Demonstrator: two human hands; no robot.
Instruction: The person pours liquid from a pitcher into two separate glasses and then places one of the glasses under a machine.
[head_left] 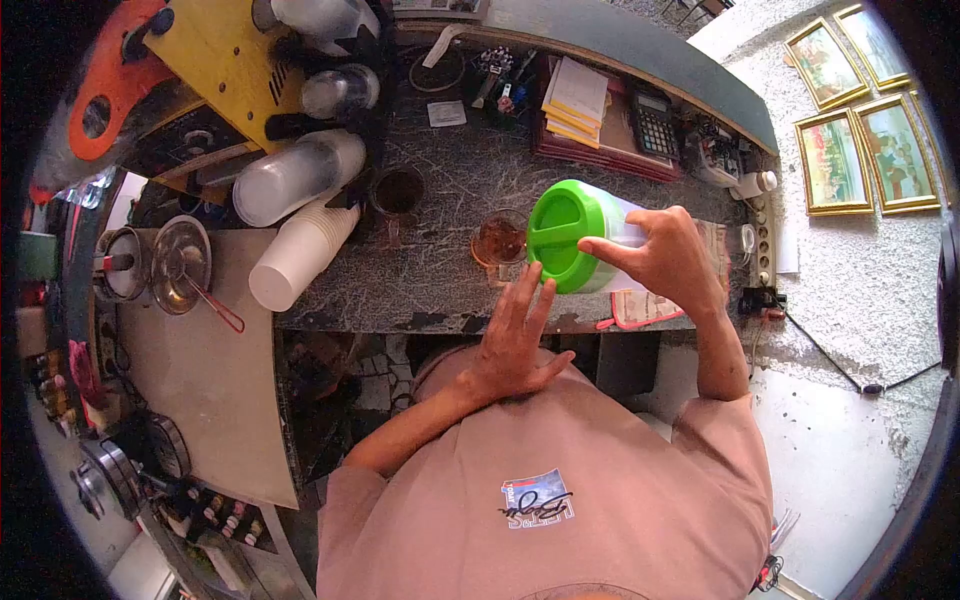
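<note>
My right hand (665,255) is closed round the side of a clear pitcher (627,210) with a bright green lid (560,240). The pitcher is tilted, its lid turned to the left, and my right thumb lies against the lid's edge. My left hand (515,340) has its fingers stretched out, fingertips right at the lid's lower rim. Just left of the lid, a clear glass (498,240) with amber liquid stands on the dark counter (430,285). Farther left is a glass of dark drink (398,190).
Stacked paper cups (300,255) and plastic cups (290,180) lie at the left, near a yellow machine (225,60). A metal strainer (182,265) rests on the side board (200,380). Behind the pitcher are a calculator (655,125) and envelopes (577,98). A patterned cloth (645,308) lies at the counter's front edge.
</note>
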